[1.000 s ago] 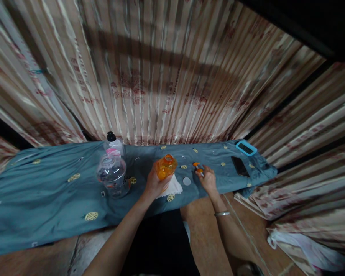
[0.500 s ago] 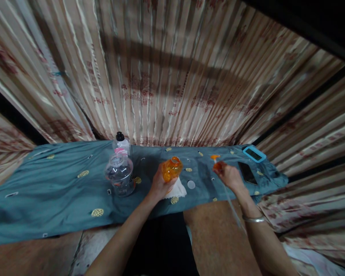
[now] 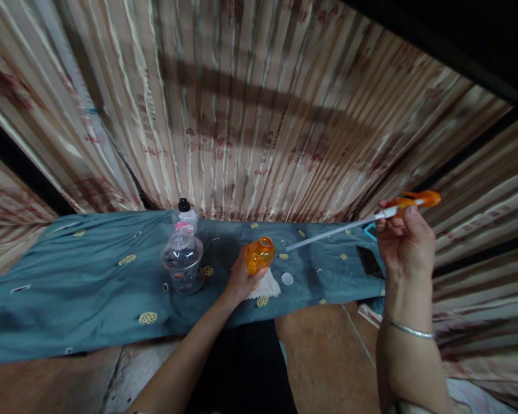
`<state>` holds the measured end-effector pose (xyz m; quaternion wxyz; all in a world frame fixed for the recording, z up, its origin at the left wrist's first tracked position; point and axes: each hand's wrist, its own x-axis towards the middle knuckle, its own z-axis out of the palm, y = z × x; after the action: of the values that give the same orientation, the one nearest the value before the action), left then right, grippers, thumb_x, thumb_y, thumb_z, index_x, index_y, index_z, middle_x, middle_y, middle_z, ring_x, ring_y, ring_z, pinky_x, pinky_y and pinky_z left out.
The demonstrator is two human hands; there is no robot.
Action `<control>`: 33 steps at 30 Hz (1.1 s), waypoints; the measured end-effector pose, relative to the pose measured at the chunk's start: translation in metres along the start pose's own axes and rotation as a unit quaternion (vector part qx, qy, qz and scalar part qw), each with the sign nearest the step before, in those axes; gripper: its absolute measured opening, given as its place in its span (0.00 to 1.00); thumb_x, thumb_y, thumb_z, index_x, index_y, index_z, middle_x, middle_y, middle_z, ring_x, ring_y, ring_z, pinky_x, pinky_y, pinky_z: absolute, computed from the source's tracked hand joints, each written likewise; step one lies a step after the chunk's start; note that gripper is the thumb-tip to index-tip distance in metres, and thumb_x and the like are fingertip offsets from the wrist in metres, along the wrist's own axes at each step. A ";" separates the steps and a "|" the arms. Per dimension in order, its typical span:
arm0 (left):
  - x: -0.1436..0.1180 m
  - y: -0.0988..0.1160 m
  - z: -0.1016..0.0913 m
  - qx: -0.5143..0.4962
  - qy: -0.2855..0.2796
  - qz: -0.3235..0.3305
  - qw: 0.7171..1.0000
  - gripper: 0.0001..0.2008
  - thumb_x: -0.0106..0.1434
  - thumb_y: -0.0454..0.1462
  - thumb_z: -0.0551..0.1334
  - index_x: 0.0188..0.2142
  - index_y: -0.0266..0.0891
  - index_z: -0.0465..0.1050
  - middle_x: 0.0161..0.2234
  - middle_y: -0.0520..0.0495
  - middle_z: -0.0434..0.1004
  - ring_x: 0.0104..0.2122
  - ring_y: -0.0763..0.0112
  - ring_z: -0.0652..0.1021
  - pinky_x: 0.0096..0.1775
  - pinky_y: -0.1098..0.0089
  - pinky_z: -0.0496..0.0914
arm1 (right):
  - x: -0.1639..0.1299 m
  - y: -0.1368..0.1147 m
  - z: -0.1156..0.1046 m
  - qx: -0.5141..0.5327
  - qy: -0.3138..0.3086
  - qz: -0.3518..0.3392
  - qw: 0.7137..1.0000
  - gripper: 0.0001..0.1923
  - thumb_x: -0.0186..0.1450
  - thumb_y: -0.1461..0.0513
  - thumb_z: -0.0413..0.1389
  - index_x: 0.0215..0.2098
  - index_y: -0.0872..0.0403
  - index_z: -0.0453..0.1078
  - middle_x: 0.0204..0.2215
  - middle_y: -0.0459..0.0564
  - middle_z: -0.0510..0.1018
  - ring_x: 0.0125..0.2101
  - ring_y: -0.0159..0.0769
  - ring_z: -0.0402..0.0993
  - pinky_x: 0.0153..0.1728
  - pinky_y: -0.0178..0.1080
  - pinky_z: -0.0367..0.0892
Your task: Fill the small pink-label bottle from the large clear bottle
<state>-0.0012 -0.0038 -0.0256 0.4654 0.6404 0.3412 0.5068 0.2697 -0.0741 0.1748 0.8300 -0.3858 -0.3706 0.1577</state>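
At lower centre of the frame, my left hand (image 3: pixel 242 277) wraps its fingers around the orange bottle (image 3: pixel 259 257), mouth upward; at right, my right hand (image 3: pixel 408 244) pinches the orange sprayer head (image 3: pixel 430 198). I should steady the bottle, keeping the tube (image 3: pixel 332 233) off the counter (image 3: pixel 103 293).

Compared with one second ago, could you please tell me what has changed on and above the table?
The right hand has moved up and to the right, carrying the orange pump top; its clear tube now points left, toward the orange bottle. Neither hand let go of anything. The left hand still holds the bottle; the clear container, white disc and phone stayed in place.
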 end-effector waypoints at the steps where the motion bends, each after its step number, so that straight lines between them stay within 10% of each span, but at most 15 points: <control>1: 0.000 0.000 0.000 -0.002 0.001 0.002 1.000 0.27 0.54 0.37 0.71 0.53 0.42 0.68 0.49 0.43 0.79 0.49 0.55 0.80 0.55 0.54 0.74 | -0.001 0.003 0.007 0.003 -0.009 0.005 1.000 0.15 0.53 0.55 0.72 0.32 0.55 0.79 0.26 0.45 0.81 0.32 0.29 0.81 0.27 0.24 0.74; 11: 0.001 -0.005 0.003 -0.021 -0.002 -0.004 1.000 0.28 0.52 0.34 0.72 0.53 0.42 0.68 0.48 0.44 0.79 0.46 0.57 0.81 0.51 0.56 0.75 | -0.009 0.011 0.059 -0.019 -0.093 -0.018 0.995 0.17 0.52 0.54 0.75 0.36 0.50 0.81 0.32 0.43 0.85 0.29 0.25 0.79 0.30 0.24 0.74; 18: 0.001 -0.001 0.003 -0.012 -0.002 0.004 1.000 0.28 0.53 0.34 0.71 0.53 0.43 0.68 0.49 0.46 0.80 0.47 0.58 0.81 0.52 0.56 0.75 | -0.064 0.033 0.094 -0.088 -0.312 0.071 0.943 0.21 0.57 0.55 0.73 0.47 0.45 0.78 0.40 0.43 0.85 0.39 0.30 0.81 0.42 0.32 0.75; 33: -0.002 0.003 0.004 -0.012 -0.003 -0.027 1.000 0.31 0.52 0.35 0.72 0.54 0.41 0.65 0.52 0.41 0.78 0.50 0.55 0.80 0.53 0.54 0.74 | -0.102 0.084 0.072 -0.164 -0.433 0.160 0.872 0.22 0.64 0.48 0.65 0.51 0.47 0.71 0.52 0.51 0.81 0.55 0.43 0.77 0.59 0.49 0.69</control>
<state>0.0017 -0.0072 -0.0234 0.4879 0.6269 0.3503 0.4962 0.1494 -0.0375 0.0917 0.4749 -0.4636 -0.6464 0.3764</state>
